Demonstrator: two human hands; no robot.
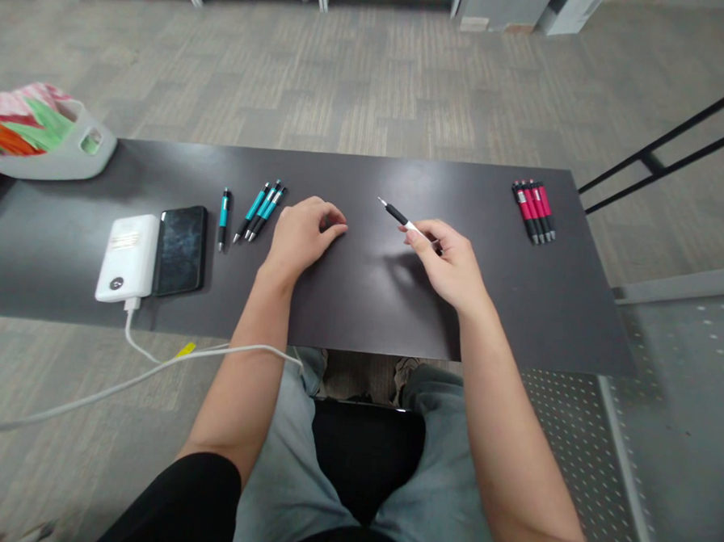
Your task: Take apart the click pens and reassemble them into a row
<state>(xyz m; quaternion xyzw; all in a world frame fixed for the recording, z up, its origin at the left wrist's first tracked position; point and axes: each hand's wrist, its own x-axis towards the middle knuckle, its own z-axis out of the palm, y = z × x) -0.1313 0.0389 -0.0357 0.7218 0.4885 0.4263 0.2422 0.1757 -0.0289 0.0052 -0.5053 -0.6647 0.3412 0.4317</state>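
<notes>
In my right hand [451, 259] is a white pen with a black grip [396, 214], held above the table between thumb and fingers. Its tip points up and to the left. My left hand [306, 234] rests on the dark table [360, 303], loosely curled with a small gap between thumb and fingers, and nothing shows in it. Just left of that hand lie three teal-and-black pens [260, 212] side by side. A single teal pen [224, 219] lies apart, farther left. Several pink-and-black pens [533, 212] form a row at the table's right end.
A white power bank [127, 257] and a black phone [181, 250] lie side by side on the left. From the power bank a white cable [212, 352] runs across my left forearm. A white basket [86, 147] holding colourful material stands at the far left.
</notes>
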